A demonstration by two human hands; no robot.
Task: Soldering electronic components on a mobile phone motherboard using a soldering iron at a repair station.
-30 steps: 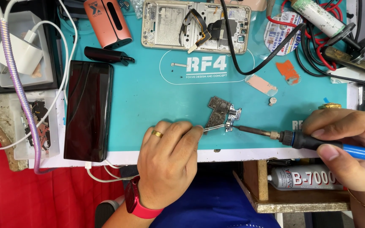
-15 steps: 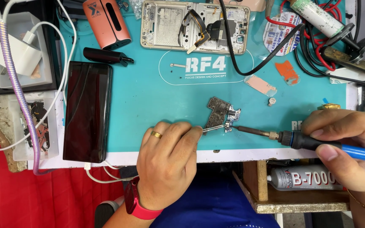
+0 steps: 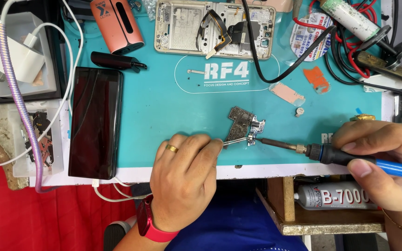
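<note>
**Soldering iron meets a small circuit board on the teal mat**

From the head camera we look down on our own two hands over a teal work mat [image 3: 164, 111]. Our left hand [image 3: 184, 179], with a gold ring and a red wristband, is curled closed around thin tweezers [image 3: 233, 141], whose tips pinch the lower edge of a small circuit board [image 3: 243, 125]. The board lies flat on the mat, near its front edge and between our two hands. Our right hand [image 3: 387, 160] is clenched around the blue handle of a soldering iron [image 3: 303, 148], holding it nearly level; its dark tip reaches left and meets the board's right side, just beside the tweezer tips.

Around this, a dark phone [image 3: 95, 122] lies face up at the mat's left edge, well apart from the board. Above it we see a salmon-coloured device [image 3: 117, 25] and a black pen-like tool [image 3: 115, 60]. An opened phone frame [image 3: 215, 29] with its insides exposed sits at the far edge of the mat. To the right lie small orange and pink scraps [image 3: 298, 86] and a tangle of black and red cables [image 3: 350, 51]. A white charger [image 3: 17, 60] with its cable rests in a tray at the far left. Below the table edge, a tube of glue [image 3: 336, 195] lies on a lower shelf
</note>
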